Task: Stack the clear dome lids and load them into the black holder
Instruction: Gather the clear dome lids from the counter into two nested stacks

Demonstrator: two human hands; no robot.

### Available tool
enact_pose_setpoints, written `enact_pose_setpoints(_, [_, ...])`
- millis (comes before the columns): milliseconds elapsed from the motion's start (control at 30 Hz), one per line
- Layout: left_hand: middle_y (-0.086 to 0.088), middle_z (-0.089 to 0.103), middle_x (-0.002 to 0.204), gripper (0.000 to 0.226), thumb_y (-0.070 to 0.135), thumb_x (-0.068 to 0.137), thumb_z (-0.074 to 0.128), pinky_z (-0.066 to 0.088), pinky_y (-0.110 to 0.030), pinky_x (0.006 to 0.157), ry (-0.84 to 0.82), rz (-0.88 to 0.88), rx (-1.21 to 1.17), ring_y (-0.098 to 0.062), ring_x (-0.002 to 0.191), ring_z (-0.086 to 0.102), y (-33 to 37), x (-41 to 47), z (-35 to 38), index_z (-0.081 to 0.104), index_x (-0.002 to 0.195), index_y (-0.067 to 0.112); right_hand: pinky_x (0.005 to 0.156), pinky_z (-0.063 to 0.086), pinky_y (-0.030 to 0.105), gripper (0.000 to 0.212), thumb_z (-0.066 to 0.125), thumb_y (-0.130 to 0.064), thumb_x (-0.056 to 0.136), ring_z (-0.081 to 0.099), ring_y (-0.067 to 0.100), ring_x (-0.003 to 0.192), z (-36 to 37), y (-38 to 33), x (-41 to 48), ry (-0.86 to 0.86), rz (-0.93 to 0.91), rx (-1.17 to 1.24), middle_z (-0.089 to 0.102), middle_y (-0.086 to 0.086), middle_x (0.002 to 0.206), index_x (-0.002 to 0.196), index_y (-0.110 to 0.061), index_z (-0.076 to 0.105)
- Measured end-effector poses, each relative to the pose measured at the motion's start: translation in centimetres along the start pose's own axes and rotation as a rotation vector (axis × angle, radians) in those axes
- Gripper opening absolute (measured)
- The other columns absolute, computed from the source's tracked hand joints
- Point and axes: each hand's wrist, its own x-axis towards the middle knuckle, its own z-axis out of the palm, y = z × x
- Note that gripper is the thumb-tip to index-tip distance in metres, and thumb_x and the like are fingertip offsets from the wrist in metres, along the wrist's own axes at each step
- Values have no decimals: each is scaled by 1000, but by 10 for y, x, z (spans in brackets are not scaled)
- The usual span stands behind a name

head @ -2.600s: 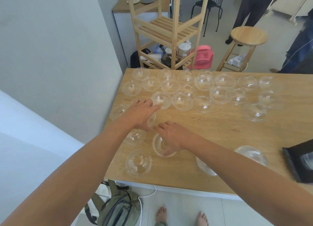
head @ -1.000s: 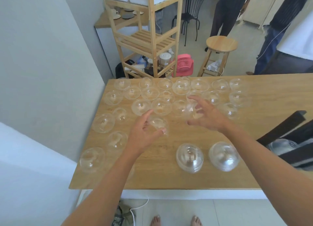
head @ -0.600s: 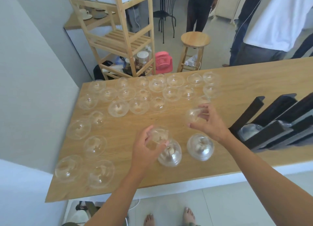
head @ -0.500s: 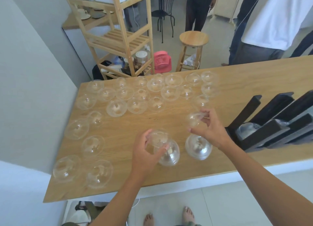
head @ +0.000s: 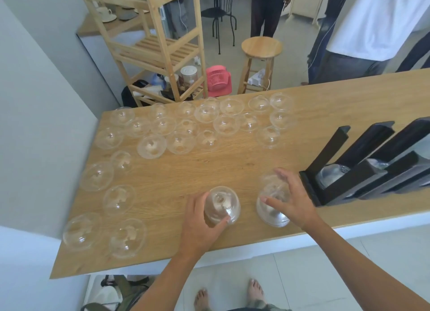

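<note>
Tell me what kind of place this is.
Probably a café or a mock-up of one: a long wooden counter strewn with clear dome lids, a black holder for them, and a wooden shelf with jars beside a stool.

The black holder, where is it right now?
In the head view the black holder sits on the wooden table at its right side, near the front edge, just right of the right hand.

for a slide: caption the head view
Left hand grips the left lid stack, right hand the right lid stack, beside the black holder
</note>
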Motion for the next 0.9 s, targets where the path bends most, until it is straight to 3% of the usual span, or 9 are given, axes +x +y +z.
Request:
enact_pose_setpoints(100, [16,44,130,76,56,71,77,35,-17,100,-44,-13,5,-4,125,42,1,4,3,44,135,30,102,39,26,79,90,-31,69,45,2,119,-3,13,-3,57,3,-76,46,-8,128,131,-30,43])
enact_pose_setpoints(167, [16,44,133,75,56,72,75,33,-15,100,-53,-21,10,0,127,41,2,6,4,43,135,32,100,37,20,81,92,-27,66,45,6,122,-5,20,-7,64,13,-99,46,-10,131,129,-28,42])
enact_pose_setpoints(333, [20,40,135,74,52,76,73,29,-6,96,-69,-20,16,6,128,37,3,10,6,33,137,45,101,35,11,76,81,-44,69,42,-3,126,-12,29,-20,29,-147,-167,41,-27,135,129,-53,35])
enact_pose_setpoints(467, [8,36,140,74,46,83,70,37,-24,103,-130,31,72,-8,131,36,1,14,8,34,147,37,107,44,40,79,85,-39,72,33,4,137,-19,41,-23,-65,-212,-278,32,-12,147,138,-49,42])
enact_pose_setpoints(633, [15,29,140,85,59,75,71,31,-9,93,-152,2,84,9,126,29,1,18,9,27,145,45,103,41,32,103,88,-63,50,32,9,137,-23,40,-17,-216,-171,-339,13,-20,155,134,-50,31])
enact_pose_setpoints(700, [20,26,141,91,64,66,75,31,-12,95,-158,6,84,6,129,28,2,21,10,26,141,50,98,43,29,100,88,-62,51,36,9,132,-19,38,-13,-200,-213,-375,13,-20,156,131,-49,29])
enact_pose_setpoints(800, [37,23,135,88,60,63,79,35,-18,94,-137,52,102,0,126,35,5,26,10,21,129,61,85,54,34,85,89,-48,61,43,12,125,-8,34,-5,-94,-270,-422,22,-8,155,129,-29,43])
enact_pose_setpoints(900, [37,27,127,85,57,65,79,40,-19,89,-102,39,116,-2,118,40,8,30,10,20,126,60,92,53,49,67,90,-35,66,39,19,128,0,34,5,-49,-292,-440,31,10,153,120,-12,57])
